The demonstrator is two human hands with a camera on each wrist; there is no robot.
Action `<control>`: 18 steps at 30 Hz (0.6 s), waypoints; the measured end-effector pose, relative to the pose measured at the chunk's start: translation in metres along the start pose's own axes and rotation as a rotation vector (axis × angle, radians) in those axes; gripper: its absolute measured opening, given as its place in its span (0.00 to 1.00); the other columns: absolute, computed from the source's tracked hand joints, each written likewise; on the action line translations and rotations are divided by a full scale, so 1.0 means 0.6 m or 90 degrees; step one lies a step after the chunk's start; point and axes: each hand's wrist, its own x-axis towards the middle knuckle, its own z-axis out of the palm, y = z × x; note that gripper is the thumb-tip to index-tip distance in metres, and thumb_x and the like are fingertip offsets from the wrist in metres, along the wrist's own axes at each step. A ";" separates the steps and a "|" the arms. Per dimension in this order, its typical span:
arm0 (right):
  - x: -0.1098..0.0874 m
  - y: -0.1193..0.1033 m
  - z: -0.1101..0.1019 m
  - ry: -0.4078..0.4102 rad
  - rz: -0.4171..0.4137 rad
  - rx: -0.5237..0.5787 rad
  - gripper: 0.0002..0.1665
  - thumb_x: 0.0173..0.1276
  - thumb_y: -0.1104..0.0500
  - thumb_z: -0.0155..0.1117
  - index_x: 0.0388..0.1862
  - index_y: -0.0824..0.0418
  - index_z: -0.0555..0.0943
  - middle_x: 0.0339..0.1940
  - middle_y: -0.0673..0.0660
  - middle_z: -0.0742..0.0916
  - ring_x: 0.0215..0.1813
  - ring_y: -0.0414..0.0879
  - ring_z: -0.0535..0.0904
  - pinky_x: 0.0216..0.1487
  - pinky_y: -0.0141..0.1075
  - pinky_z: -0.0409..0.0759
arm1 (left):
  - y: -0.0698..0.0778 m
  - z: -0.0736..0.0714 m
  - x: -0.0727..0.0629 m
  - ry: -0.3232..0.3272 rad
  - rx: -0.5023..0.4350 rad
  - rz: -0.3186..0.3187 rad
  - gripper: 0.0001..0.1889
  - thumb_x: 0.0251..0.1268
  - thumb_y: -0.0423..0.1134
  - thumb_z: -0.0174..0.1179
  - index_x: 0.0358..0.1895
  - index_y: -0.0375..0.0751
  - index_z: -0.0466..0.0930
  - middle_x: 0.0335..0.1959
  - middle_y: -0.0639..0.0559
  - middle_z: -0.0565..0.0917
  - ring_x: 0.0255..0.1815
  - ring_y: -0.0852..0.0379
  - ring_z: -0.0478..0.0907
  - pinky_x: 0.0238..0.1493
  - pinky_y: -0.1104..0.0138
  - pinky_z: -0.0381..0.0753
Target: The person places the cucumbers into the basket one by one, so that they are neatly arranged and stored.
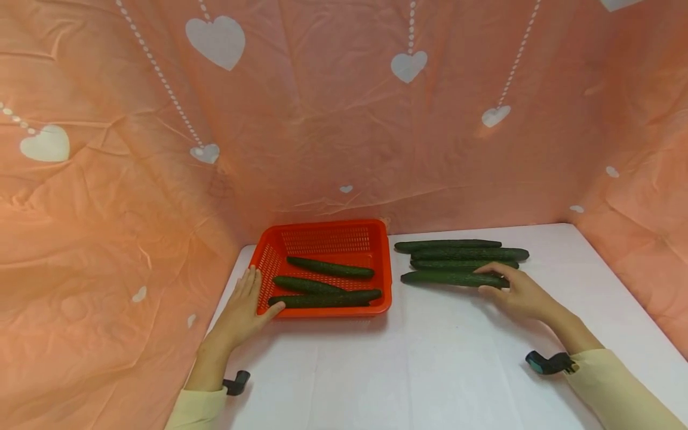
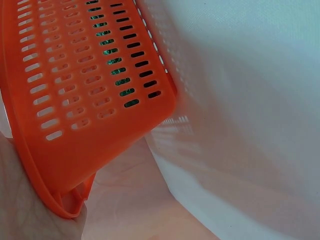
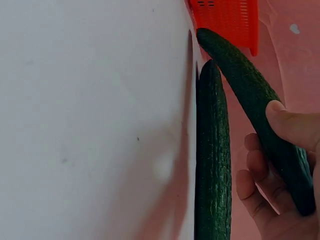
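Cucumber (image 1: 446,278): in the right hand's grasp, near its right end; far tip points across toward the left hand's side.
Right hand (image 1: 521,292): pinching cucumber, thumb one side, curled fingers the other.
Grip, judged: off-centre, so far tip likely to droop; hold nearer the middle would balance better. Skin looks bumpy, should give decent friction; firm but not squeezing.
Clearance, judged: raise both ends together, keep fingers off the neighbours so none roll.
Row (image 1: 467,254): three more cucumbers just beyond right hand, side by side.
Basket (image 1: 322,312): at left hand, between it and the row; cucumbers (image 1: 325,300) inside.
Left hand (image 1: 239,313): spread, fingers straight along basket's side, thumb out at near rim; good for steadying, light pressure enough.
Table (image 1: 430,364): under both hands' work.
Hidden: cucumber's right end, partly behind right hand in head view; whether far tip touches table, can't tell. Left fingers out of left wrist view. Lowest basket cucumbers overlap, count unsure. Row cucumber in right wrist view cut off at bottom edge.
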 end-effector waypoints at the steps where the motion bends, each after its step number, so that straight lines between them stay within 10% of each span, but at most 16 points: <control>1: -0.001 -0.001 -0.002 0.007 -0.004 -0.004 0.21 0.77 0.57 0.72 0.65 0.57 0.82 0.64 0.68 0.86 0.66 0.71 0.80 0.59 0.67 0.80 | 0.000 0.000 0.000 0.000 0.000 -0.001 0.59 0.76 0.71 0.55 0.86 0.24 0.40 0.89 0.32 0.38 0.89 0.32 0.34 0.86 0.38 0.41; 18: 0.023 -0.050 -0.033 0.077 0.024 0.063 0.24 0.76 0.57 0.73 0.69 0.56 0.82 0.69 0.69 0.83 0.73 0.73 0.74 0.63 0.75 0.73 | 0.001 -0.002 -0.001 -0.006 0.003 -0.004 0.59 0.76 0.71 0.55 0.86 0.25 0.40 0.89 0.31 0.37 0.89 0.32 0.34 0.86 0.38 0.40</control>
